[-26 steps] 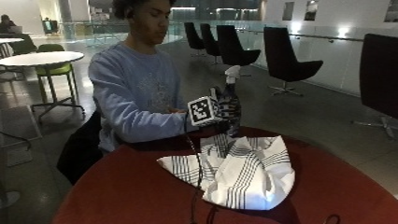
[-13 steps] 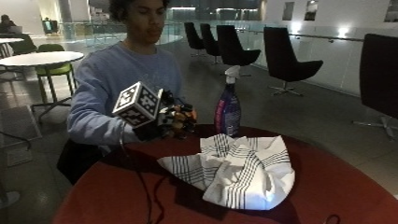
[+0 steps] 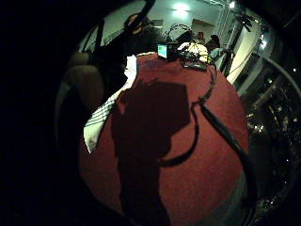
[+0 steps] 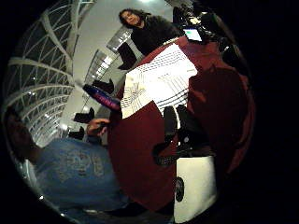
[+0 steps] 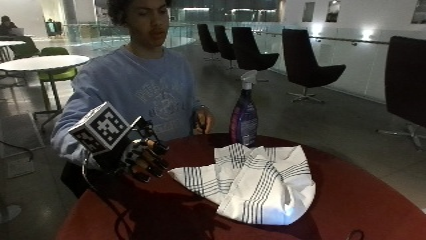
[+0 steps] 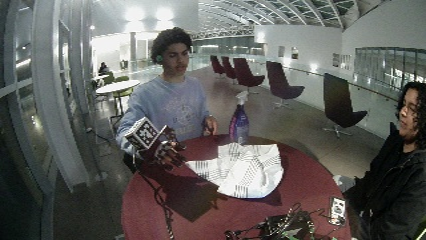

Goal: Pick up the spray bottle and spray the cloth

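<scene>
Fingers of the gloved right hand [image 5: 141,159] hang loosely curled over the near edge of the round red surface [image 5: 373,200], holding nothing. It hovers apart from both task things, well short of the spray bottle [image 5: 243,114], so the pick-up looks not yet made. The thumb-side palm view agrees: nothing lies in the palm, only bare red top below it.

Next out lies the white striped cloth [image 5: 256,179], spread and rumpled in loose folds near the middle of the surface. It sits broad and open, a handy target for spraying, judged from how much of it faces up.

Beyond the cloth's far edge stands the purple spray bottle, upright on its base, long axis vertical, its white trigger head on top. The nozzle seems to point toward the person's left, though this is hard to be sure of. The bare left hand [image 5: 202,120] rests just beside the bottle; whether it touches cannot be told.
</scene>
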